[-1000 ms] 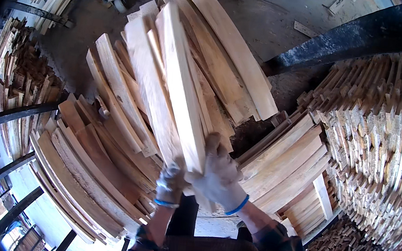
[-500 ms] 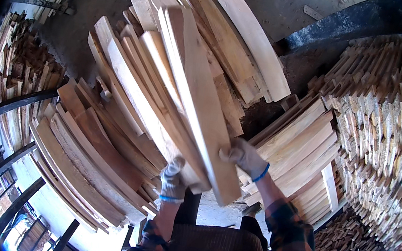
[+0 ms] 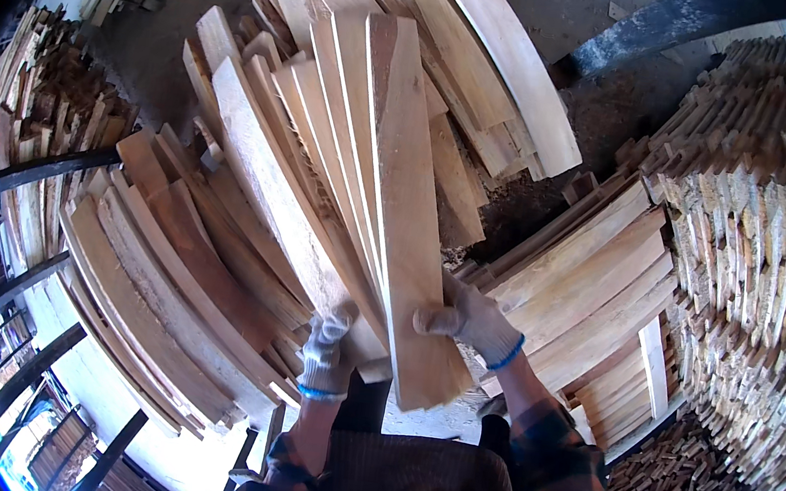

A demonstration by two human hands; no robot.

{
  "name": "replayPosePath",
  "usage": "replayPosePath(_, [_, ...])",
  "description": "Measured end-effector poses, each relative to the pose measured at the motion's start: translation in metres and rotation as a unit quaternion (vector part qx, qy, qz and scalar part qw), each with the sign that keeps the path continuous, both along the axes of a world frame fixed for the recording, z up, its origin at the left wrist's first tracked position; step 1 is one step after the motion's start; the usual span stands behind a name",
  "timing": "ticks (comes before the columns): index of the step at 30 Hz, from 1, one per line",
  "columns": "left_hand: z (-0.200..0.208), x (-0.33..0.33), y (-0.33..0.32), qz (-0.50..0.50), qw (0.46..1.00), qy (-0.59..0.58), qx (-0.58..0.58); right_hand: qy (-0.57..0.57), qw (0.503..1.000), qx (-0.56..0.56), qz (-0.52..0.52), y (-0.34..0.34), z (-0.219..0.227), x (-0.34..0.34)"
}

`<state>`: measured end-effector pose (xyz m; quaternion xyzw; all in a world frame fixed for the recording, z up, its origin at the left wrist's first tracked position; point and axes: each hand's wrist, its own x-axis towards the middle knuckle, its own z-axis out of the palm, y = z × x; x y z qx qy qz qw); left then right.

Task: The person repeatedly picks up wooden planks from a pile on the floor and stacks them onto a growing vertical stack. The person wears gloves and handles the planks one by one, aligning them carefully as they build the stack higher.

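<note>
Before me several long wooden boards (image 3: 403, 149) are fanned out, their near ends close to my body. My right hand (image 3: 470, 322), in a pale knit glove with a blue cuff, is closed around the near right edge of the top boards, thumb lying on the upper face. My left hand (image 3: 329, 351), gloved alike, grips the near end of a light-edged board (image 3: 270, 171) on the left of the fan; its fingertips curl over the wood and the underside is hidden. More planks lie beneath the fan.
Curved dark-edged boards (image 3: 184, 269) are stacked at the left, beside black metal bars (image 3: 36, 192). To the right lie flat boards (image 3: 597, 261), with a tall stack of rough slats (image 3: 757, 241) beyond. Long planks (image 3: 505, 53) lie at the far side, near a dark metal beam (image 3: 655, 32).
The top boards have spread apart, so several edges now show between them. My right hand has shifted slightly down and left, my left hand slightly left.
</note>
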<state>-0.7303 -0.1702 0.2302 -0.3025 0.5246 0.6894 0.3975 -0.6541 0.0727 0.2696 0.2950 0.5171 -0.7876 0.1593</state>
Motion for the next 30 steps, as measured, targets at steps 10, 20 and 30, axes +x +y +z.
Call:
replayPosePath(10, [0.136, 0.152, -0.005, -0.047, 0.998, 0.031, -0.032, -0.011, 0.997, 0.057, 0.045, -0.05, 0.097, 0.147])
replayPosePath(20, [0.251, 0.284, -0.06, -0.052, 0.996, -0.068, -0.01, -0.154, 0.958, 0.128, 0.207, -0.105, 0.215, 0.265])
replayPosePath(30, [0.245, 0.271, -0.112, -0.095, 0.952, -0.289, -0.045, -0.254, 0.953, -0.003, 0.164, -0.177, 0.144, 0.292])
